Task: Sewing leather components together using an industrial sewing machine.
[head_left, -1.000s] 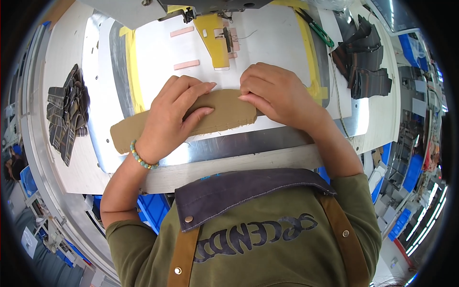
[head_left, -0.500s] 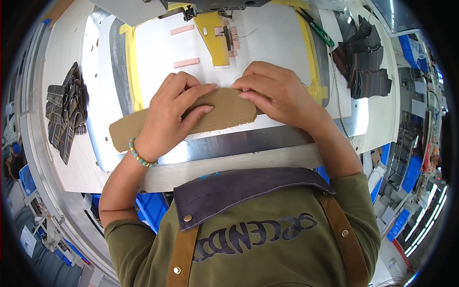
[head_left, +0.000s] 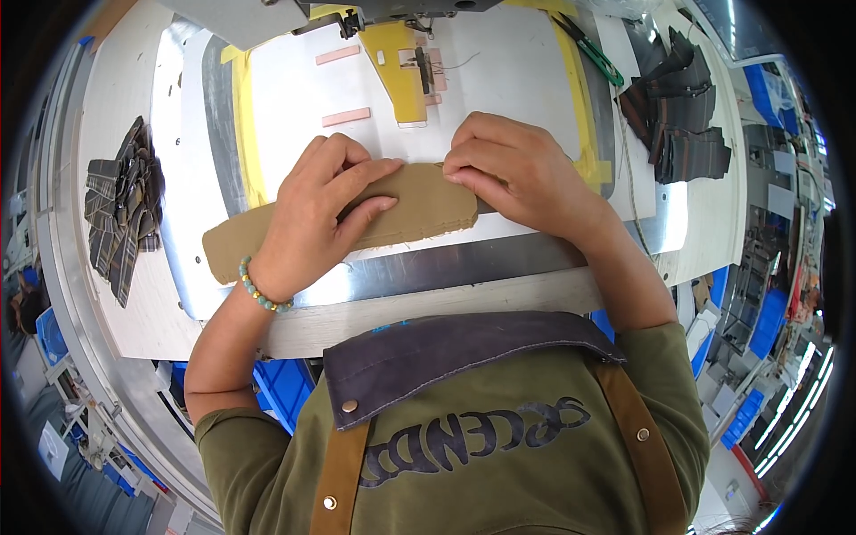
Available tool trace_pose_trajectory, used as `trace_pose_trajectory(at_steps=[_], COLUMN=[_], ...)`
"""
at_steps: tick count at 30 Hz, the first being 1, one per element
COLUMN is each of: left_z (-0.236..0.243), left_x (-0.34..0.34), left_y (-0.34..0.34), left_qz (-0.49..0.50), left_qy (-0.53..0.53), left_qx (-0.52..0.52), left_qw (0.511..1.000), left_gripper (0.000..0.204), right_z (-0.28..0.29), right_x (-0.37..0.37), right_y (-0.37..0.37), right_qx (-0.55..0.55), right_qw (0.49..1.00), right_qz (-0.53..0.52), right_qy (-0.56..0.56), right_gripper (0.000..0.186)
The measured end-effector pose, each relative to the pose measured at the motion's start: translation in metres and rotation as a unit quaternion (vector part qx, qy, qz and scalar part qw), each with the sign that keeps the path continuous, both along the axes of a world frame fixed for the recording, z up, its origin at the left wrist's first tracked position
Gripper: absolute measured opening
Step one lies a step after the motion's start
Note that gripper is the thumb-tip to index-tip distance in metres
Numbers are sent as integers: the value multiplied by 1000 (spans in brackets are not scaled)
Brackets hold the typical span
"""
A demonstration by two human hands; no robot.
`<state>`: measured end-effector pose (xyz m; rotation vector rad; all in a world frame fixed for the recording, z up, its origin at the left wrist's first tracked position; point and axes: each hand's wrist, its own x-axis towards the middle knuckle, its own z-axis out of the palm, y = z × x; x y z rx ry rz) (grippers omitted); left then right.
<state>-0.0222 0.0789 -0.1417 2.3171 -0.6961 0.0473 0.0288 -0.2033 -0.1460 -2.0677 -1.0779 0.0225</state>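
A long khaki fabric piece (head_left: pixel 426 198), with a frayed near edge and seemingly several layers, lies slantwise at the front of the white work plate (head_left: pixel 294 89). My left hand (head_left: pixel 325 209) rests across its middle, thumb and forefinger apart on the cloth, a beaded bracelet at the wrist. At the far right corner, the fingertips of my right hand (head_left: pixel 508 169) are pinched together on the fabric's edge; what lies between them is mostly hidden. Just beyond the hands is a yellow template (head_left: pixel 397 76) with a dark strip and pink pads beside it, under a machine head (head_left: pixel 392 11).
Dark plaid fabric pieces lie in a pile (head_left: pixel 125 209) on the left and a stack (head_left: pixel 691 111) on the right. Green-handled snips (head_left: pixel 602 67) rest at the far right. Yellow tape (head_left: pixel 245 134) edges the plate. A metal strip (head_left: pixel 428 267) runs along the front.
My right hand's fingers have drawn closer together at the fabric's corner and shifted very slightly. The left hand and the khaki fabric are almost where they were.
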Motion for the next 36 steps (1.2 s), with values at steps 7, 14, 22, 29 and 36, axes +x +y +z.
trace_pose_trajectory(at_steps=[7, 14, 22, 29, 36], left_z=[-1, -1, -1, 7, 13], left_x=[0, 0, 0, -1, -4], left_y=[0, 0, 1, -1, -2], left_qz=[5, 5, 3, 13, -81], left_qy=[-7, -7, 4, -8, -34], left_qx=[2, -4, -6, 6, -24], left_qw=[1000, 1000, 1000, 1000, 996], left_gripper=[38, 39, 41, 43, 28], right_z=[1, 2, 5, 11, 24], right_x=[-2, -4, -5, -2, -13], right_y=[0, 1, 1, 2, 6], right_qx=[-6, -7, -21, -1, 60], right_qw=[999, 999, 997, 997, 990], right_qz=[-25, -42, -60, -26, 70], right_qy=[29, 29, 48, -77, -103], right_gripper=[10, 11, 9, 10, 10])
